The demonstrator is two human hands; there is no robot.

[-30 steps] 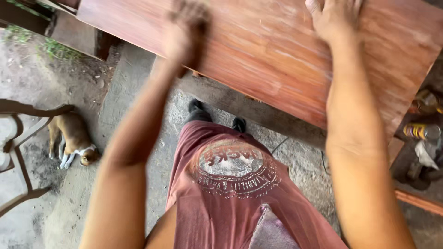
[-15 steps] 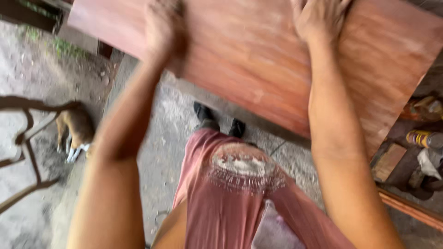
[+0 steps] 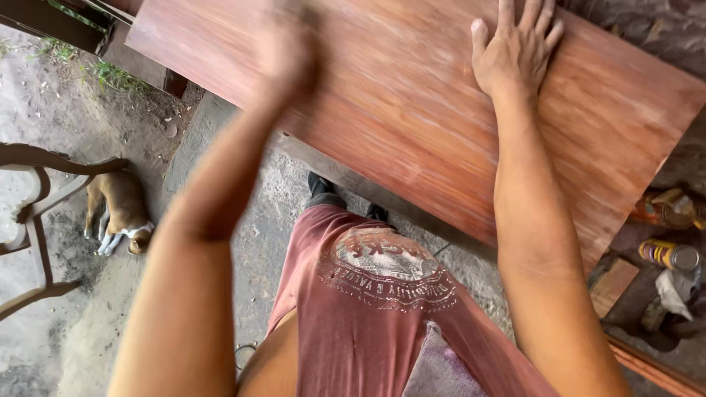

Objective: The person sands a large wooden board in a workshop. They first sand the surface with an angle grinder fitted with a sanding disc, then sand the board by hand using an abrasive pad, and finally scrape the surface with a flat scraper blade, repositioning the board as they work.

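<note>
— Two hands on one board (image 3: 412, 125), is that it?

— Yes. It's a broad reddish-brown wooden board, lying flat and slanting across the upper part of the view, above the person's legs and feet.

— What is the right hand (image 3: 515, 48) doing?

— It lies palm down on the board near the far edge, fingers (image 3: 531, 16) spread wide and flat on the wood. It grips nothing; it just presses on the surface.

— And the left hand (image 3: 287, 55)?

— Blurred. It sits over the board's left part, at or just above the surface, but I cannot tell whether the fingers are open or curled, or whether they hold anything.

— How far apart are the two?

— Well apart, with bare wood between them.

— What lies around the board?

— Below it, a faded red shirt (image 3: 390, 294) with a round print, and dark shoes (image 3: 323, 192) on the ground (image 3: 257, 242), which looks like concrete and dirt. To the left a tan and white dog (image 3: 118, 213) lies on the ground, just beside a dark wooden chair frame (image 3: 33, 220). At the right edge, low down, stand some cans (image 3: 669, 254) and a crumpled rag (image 3: 673, 294).
</note>
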